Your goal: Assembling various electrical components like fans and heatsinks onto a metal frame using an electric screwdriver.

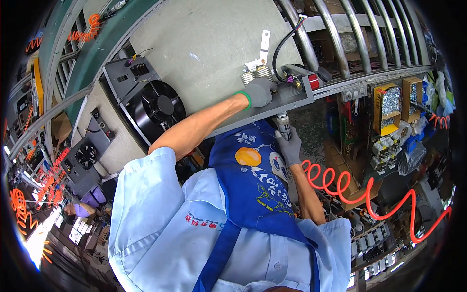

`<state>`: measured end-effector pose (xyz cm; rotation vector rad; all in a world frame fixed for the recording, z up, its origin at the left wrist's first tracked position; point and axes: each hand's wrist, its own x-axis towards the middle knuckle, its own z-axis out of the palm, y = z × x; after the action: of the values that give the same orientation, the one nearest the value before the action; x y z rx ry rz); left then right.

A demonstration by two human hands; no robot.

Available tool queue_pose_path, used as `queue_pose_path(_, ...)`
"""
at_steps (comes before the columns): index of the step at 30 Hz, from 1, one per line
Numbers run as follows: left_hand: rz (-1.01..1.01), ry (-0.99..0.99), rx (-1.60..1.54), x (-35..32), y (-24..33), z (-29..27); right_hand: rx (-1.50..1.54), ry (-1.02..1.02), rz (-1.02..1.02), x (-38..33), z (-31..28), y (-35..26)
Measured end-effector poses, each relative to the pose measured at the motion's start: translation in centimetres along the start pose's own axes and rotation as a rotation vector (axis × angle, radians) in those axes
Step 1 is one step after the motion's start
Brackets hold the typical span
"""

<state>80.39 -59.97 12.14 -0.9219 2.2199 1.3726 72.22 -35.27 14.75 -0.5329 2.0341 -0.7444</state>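
One gloved right hand (291,147) wraps around a silver tool (283,124).

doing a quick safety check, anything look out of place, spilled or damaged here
Nothing looks clearly spilled or damaged. The black cable stands out: its free end, apparently unplugged, juts toward the metal rollers.

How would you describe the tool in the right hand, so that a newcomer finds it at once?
Start at the blue apron in the middle of the picture. Beside its upper right edge, the grey-gloved right hand grips the tool, which points up the picture. Its shiny, round silver body sets it apart from the flat grey panel just above it.
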Motion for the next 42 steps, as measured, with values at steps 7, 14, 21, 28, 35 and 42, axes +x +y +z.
queue_pose_path(7, 0.003, -0.034, -0.008, -0.3, 0.3, -0.5, -0.043, -0.008, -0.006, -0.1, 0.0, -0.4)
queue_pose_path(14, 0.036, -0.034, 0.031, -0.1, 0.2, -0.4, -0.102, -0.042, 0.008, 0.4, -0.8, 0.2)
queue_pose_path(21, 0.072, -0.043, 0.036, 0.0, 0.0, -0.2, -0.107, -0.014, 0.004, 0.2, -0.3, 0.4)
queue_pose_path(28, 0.112, 0.027, -0.019, -1.4, 0.7, -1.9, -0.132, -0.059, 0.033, 0.6, -1.0, -0.1)
queue_pose_path(35, -0.295, 0.226, -0.159, -0.6, -3.6, -9.4, -0.165, -0.096, -0.033, 1.8, -3.2, -0.5)
queue_pose_path(42, 0.017, -0.082, -0.162, 4.4, -5.4, -9.9, -0.163, -0.138, 0.030, 1.5, -3.0, -1.2)
